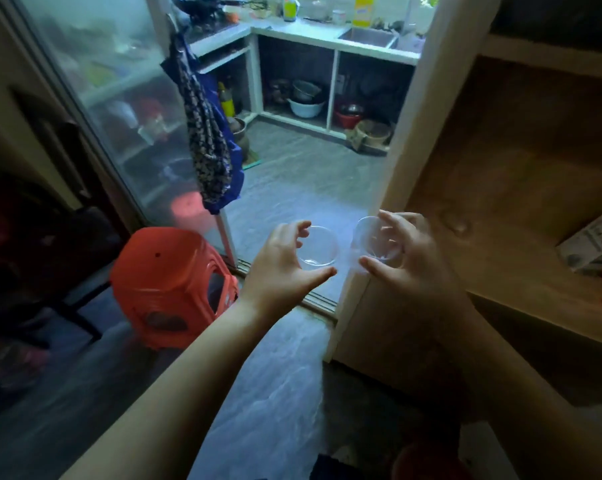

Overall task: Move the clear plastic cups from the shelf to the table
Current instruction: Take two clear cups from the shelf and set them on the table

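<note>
Holding: two clear cups, one in each hand, carried at lower centre of the frame.
Shelf: a wooden shelf unit point(521, 161) fills the right side; the board in view carries a small box at the right edge and no cups that can be seen.
Stool: an orange plastic stool point(169, 289) stands lower left, beside a sliding glass door.
Left hand: the left hand point(282, 268) has its fingers curled around the left cup point(318, 245), thumb below the rim.
Right hand: the right hand point(403, 251) grips the right cup point(375, 239) likewise.
Progress: both cups are off the shelf; no tabletop is in view, so setting down remains.
</note>
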Demonstrator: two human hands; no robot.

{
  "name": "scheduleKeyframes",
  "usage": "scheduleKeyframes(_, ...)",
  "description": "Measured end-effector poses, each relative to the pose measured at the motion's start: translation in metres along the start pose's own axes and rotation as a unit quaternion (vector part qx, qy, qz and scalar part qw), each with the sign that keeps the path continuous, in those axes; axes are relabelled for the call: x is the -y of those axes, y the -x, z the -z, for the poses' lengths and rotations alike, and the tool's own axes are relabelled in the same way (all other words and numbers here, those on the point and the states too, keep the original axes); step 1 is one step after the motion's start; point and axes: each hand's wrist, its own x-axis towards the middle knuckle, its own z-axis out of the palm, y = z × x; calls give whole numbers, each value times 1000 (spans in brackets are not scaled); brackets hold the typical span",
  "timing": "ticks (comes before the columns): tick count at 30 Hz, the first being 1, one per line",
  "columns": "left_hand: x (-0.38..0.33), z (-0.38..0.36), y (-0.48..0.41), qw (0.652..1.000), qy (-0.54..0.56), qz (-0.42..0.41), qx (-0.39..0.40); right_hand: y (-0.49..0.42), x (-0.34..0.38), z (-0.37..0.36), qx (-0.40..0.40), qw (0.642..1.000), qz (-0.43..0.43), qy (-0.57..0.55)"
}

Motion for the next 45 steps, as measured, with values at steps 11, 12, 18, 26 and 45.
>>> scheduleKeyframes(11,121,243,157,954,-67,187,-225,-1,205,-228,155,970,156,-104)
scheduleKeyframes(12,130,264,176,944,-69,200,-253,1,226,-252,173,961,180,-119)
scheduleKeyframes(18,160,353,246,895,-81,247,-362,3,322,-340,227,915,304,-142)
scheduleKeyframes(26,223,429,271,844,-119,305,-425,-22,402,-448,327,863,348,-163)
scheduleKeyframes(45,428,643,146,788,-144,397,-449,-217,546,-717,406,825,358,-162)
